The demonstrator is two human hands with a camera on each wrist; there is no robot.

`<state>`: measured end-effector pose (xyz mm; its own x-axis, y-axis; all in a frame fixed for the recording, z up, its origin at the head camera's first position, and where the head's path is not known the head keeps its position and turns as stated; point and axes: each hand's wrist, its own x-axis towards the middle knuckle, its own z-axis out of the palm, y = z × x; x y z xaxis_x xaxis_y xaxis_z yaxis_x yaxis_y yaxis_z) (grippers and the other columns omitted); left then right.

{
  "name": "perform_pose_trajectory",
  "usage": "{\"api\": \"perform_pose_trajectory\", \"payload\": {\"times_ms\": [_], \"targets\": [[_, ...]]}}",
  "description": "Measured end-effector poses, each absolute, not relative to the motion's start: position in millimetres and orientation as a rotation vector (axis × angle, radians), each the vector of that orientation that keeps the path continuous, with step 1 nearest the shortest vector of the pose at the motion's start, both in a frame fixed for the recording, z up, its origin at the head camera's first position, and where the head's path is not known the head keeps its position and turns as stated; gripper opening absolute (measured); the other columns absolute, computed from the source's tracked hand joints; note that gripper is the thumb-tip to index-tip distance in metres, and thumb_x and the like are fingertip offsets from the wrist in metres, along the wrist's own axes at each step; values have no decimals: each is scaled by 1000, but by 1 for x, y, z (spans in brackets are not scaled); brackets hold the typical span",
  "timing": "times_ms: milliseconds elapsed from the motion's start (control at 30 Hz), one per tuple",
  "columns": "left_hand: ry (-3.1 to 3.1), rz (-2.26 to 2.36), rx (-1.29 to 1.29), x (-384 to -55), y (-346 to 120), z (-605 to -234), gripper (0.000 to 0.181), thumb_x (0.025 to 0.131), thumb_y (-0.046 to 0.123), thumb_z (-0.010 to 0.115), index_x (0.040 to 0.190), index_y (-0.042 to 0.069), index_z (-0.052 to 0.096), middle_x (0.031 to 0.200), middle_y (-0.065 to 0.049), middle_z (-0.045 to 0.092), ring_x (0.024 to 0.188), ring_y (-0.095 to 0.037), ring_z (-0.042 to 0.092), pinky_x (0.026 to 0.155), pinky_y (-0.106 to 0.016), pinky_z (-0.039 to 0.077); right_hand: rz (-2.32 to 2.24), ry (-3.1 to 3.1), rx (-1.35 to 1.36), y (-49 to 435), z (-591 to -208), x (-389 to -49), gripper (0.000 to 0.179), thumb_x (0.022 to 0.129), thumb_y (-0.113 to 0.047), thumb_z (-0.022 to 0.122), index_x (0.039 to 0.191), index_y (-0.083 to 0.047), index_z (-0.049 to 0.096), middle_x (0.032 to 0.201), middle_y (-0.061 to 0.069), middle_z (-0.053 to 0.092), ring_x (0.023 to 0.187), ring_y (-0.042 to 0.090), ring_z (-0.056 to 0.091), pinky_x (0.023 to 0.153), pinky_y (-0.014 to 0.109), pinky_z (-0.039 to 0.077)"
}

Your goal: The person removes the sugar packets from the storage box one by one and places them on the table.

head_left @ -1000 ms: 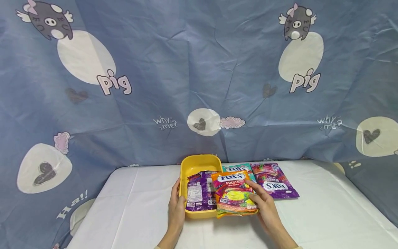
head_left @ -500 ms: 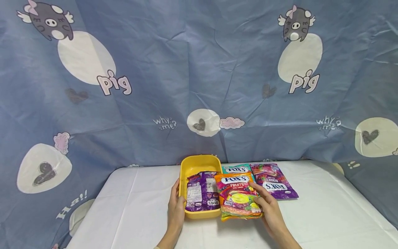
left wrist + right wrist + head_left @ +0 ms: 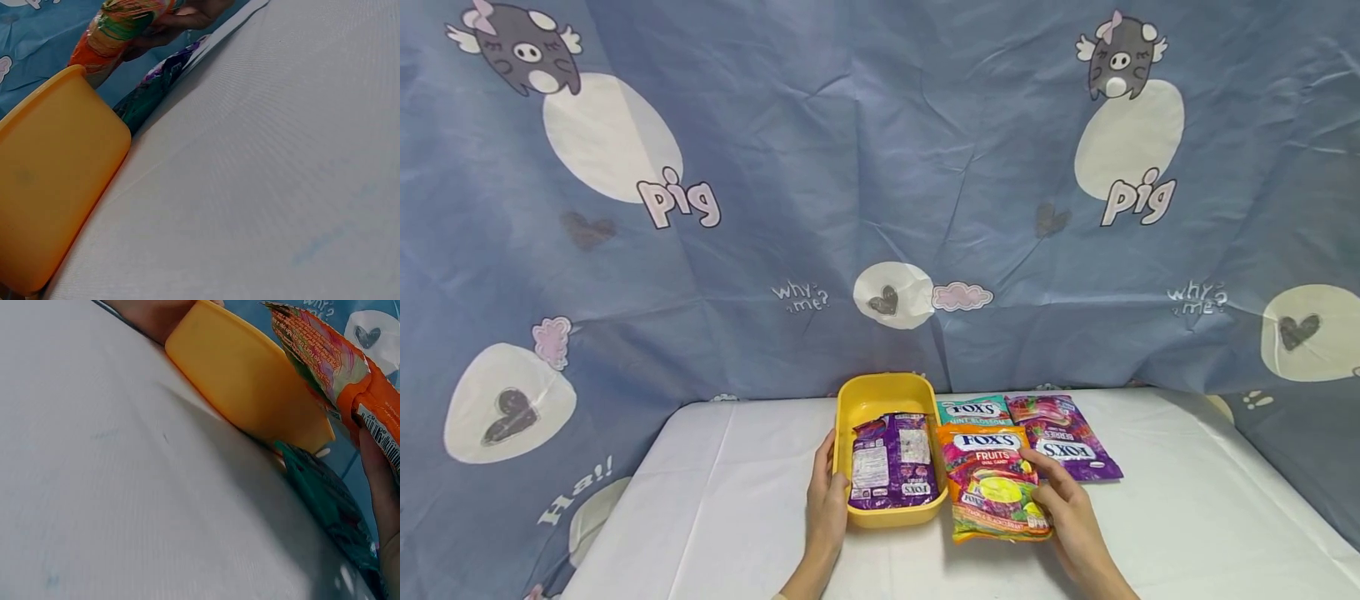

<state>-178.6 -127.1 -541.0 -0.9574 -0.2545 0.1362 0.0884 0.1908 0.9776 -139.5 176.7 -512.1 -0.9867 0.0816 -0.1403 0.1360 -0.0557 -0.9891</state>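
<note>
Matte white cloth (image 3: 737, 483), faintly ribbed in the wrist views, covers the table; behind it hangs a creased blue fabric backdrop (image 3: 760, 208) printed with pigs, hearts and pale ovals. At left, the left hand (image 3: 826, 504) holds the side of a yellow tray (image 3: 893, 519), thumb at the rim and fingers along the outer wall. The tray is a smooth, deep, rounded rectangle of plastic-like material. Inside, to the right of these fingers, a glossy, crinkled purple packet (image 3: 891, 467) lies with its printed panels uppermost. Beyond the tray's right wall, farther back than the right fingers, a flat teal packet (image 3: 973, 408) rests on the cloth, partly covered from view. Nearer, the right hand (image 3: 1072, 507) grips the right edge of an orange "Fruits" packet (image 3: 992, 483), a plump, shiny pouch held tilted above the cloth, just beside the tray; whether the two touch cannot be told. A barcode shows on its reverse in the right wrist view. Behind and to the right of the gripping fingers, a purple-red "Berries" packet (image 3: 1067, 437) lies flat, its lettering inverted.
</note>
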Motion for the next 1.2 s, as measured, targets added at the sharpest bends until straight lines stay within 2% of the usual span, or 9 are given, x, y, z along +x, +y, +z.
{"api": "perform_pose_trajectory", "payload": {"times_ms": [300,367,533,633,767,833,1033,1200], "targets": [[-2193,-1840,178,-177,-131,-543,68,83,5,41,146,27,33,152,-1,36,140,-25,33,115,-49,24,-2163,2219,234,182,-518,-136,58,87,-6,46,143,-17,38,153,4,24,109,4,46,85,17,47],[-2194,-1837,184,-177,-132,-543,68,83,5,41,146,28,33,152,0,36,140,-25,34,115,-49,24,-2133,2222,241,183,-519,-135,58,87,-7,46,143,-18,38,153,2,22,113,5,44,86,16,47],[-2198,-1834,192,-177,-132,-544,68,83,5,41,146,30,33,152,0,35,139,-25,34,115,-49,24,-2087,2207,239,184,-522,-132,57,88,-6,46,143,-18,38,156,0,17,129,18,32,87,15,46],[-2197,-1835,186,-178,-132,-545,68,83,5,41,146,30,33,153,1,34,140,-25,34,116,-48,24,-2095,2198,220,185,-523,-131,57,88,-5,45,143,-18,38,156,1,16,125,15,38,86,18,49],[-2203,-1828,174,-178,-131,-544,67,83,6,41,146,30,33,153,1,35,139,-26,35,115,-48,25,-2063,2206,244,189,-523,-128,57,88,-4,44,143,-18,37,154,2,18,110,10,48,82,24,52],[-2203,-1827,167,-178,-130,-542,67,83,6,41,146,28,33,153,1,35,139,-26,36,115,-49,25,-2025,2218,272,190,-523,-126,58,87,-4,43,143,-19,37,154,4,19,109,15,49,80,25,53],[-2186,-1834,149,-178,-129,-540,68,83,6,41,146,29,32,152,2,35,138,-25,36,115,-48,26,-1923,2274,303,194,-525,-125,58,88,-5,43,143,-23,36,153,10,22,108,16,53,79,26,54],[-2191,-1850,149,-176,-127,-541,68,84,6,41,147,30,32,153,3,34,138,-26,36,115,-49,26,-1879,2300,286,197,-528,-119,57,89,-5,44,143,-21,36,153,10,22,101,18,58,76,28,55]]}}
